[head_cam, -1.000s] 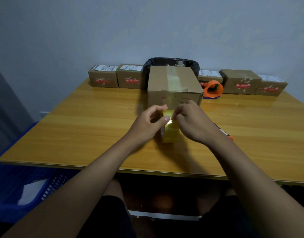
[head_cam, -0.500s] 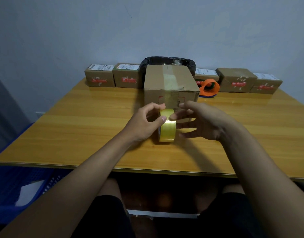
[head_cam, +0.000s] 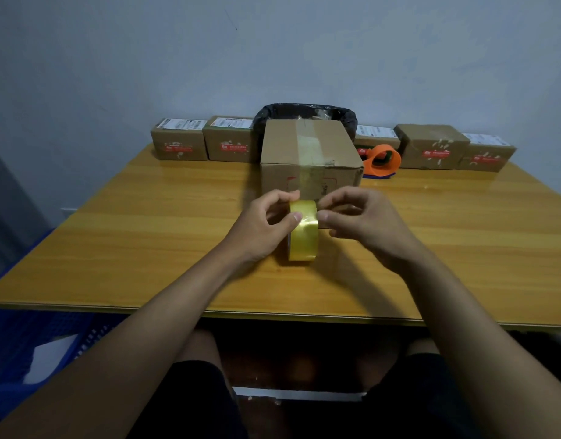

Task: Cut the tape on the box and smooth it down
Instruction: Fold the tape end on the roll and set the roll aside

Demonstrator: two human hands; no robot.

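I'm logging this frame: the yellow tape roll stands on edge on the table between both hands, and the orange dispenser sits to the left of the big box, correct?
Not quite. In the head view, the orange dispenser sits right of the big box, not left. The tape roll does stand on edge on the table between the left hand and right hand.

No text is legible anywhere. White shipping labels (head_cam: 181, 124) sit on top of the small cardboard boxes (head_cam: 179, 144) lined along the wall; their print is too small and blurred to read. Red printed bands (head_cam: 177, 148) with white characters run across those boxes' front faces, also unreadable. The large box (head_cam: 307, 160) near the table's middle carries faint red markings (head_cam: 291, 179) on its front face beside the tape strip (head_cam: 309, 147); the shapes cannot be made out.
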